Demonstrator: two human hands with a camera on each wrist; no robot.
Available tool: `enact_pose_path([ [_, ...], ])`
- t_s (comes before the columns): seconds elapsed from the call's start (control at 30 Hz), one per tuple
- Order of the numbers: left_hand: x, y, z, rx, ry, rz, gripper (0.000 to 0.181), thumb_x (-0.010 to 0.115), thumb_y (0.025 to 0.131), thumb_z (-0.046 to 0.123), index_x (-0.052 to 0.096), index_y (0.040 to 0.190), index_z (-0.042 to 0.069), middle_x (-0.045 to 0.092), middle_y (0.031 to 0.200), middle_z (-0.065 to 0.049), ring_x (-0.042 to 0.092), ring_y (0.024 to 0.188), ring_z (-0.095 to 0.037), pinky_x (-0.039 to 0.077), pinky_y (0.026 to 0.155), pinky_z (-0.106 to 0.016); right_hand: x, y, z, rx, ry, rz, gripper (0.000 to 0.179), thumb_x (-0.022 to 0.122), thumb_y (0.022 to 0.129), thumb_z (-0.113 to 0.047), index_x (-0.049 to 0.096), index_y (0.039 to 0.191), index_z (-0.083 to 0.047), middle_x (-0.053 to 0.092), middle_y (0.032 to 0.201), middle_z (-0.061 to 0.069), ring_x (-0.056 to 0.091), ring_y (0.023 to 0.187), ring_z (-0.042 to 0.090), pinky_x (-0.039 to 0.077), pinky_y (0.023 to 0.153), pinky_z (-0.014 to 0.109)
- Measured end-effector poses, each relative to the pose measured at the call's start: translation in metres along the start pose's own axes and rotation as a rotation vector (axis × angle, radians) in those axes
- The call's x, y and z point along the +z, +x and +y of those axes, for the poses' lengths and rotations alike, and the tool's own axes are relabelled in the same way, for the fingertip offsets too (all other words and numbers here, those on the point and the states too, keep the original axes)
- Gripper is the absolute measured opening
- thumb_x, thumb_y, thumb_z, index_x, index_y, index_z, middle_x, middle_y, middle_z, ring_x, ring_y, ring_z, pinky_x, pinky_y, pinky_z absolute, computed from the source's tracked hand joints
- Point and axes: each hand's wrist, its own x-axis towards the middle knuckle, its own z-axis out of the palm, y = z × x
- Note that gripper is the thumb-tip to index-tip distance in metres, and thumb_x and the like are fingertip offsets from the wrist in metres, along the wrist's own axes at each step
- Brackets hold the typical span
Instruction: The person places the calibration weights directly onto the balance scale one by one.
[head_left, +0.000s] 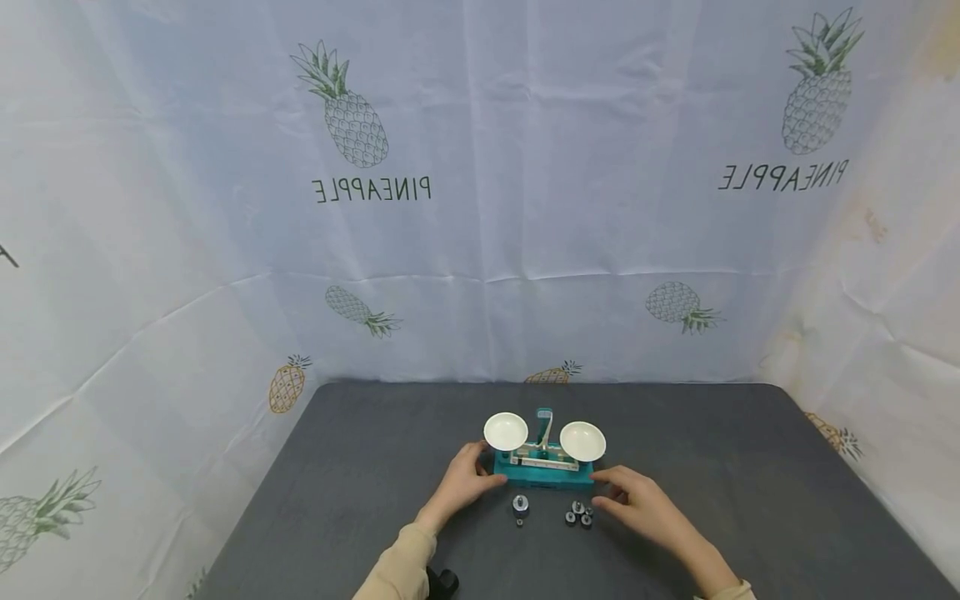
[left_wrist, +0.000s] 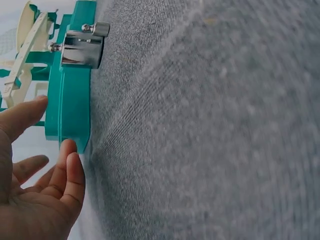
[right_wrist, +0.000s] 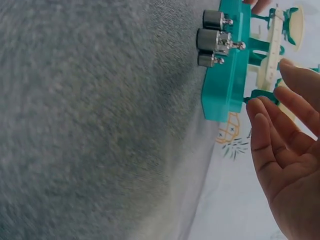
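While a teal balance scale (head_left: 544, 464) stands on the tabletop (head_left: 375, 442) between left hand (head_left: 463, 481) and right hand (head_left: 639, 500), their fingers curve loosely, gripping nothing; light contact low on the base (head_left: 543, 478), clear of the pans (head_left: 582, 440), should steady it.

High head view over the desk (head_left: 720, 450) toward its far edge, low close sideways wrist views, balance scale (head_left: 543, 463) in all
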Motion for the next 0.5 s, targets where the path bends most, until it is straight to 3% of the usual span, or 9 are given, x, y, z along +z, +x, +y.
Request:
enact_pose_path([
  [0.23,0.006,0.004,-0.002,-0.013,-0.015,0.001,0.064,0.074,0.076,0.023,0.049,0.126,-0.008,0.053,0.119,-0.022,0.046,0.068,-0.006,0.041,0.058,-0.020,0.006,0.001,0.007,0.009,0.061,-0.052,0.034,0.067,0.085,-0.025,0.064,0.112,-0.006,0.063,0.095,0.004,0.051,0.069,-0.006,0.043,0.056,0.020],
  [0.5,0.011,0.008,-0.003,-0.025,-0.029,0.013,0.065,0.075,0.074,0.021,0.050,0.126,-0.009,0.052,0.119,-0.023,0.045,0.066,-0.006,0.040,0.057,-0.020,0.012,0.006,0.012,-0.043,0.062,-0.101,0.028,0.068,0.083,-0.020,0.067,0.106,-0.003,0.067,0.096,0.008,0.060,0.074,-0.001,0.048,0.061,0.020],
])
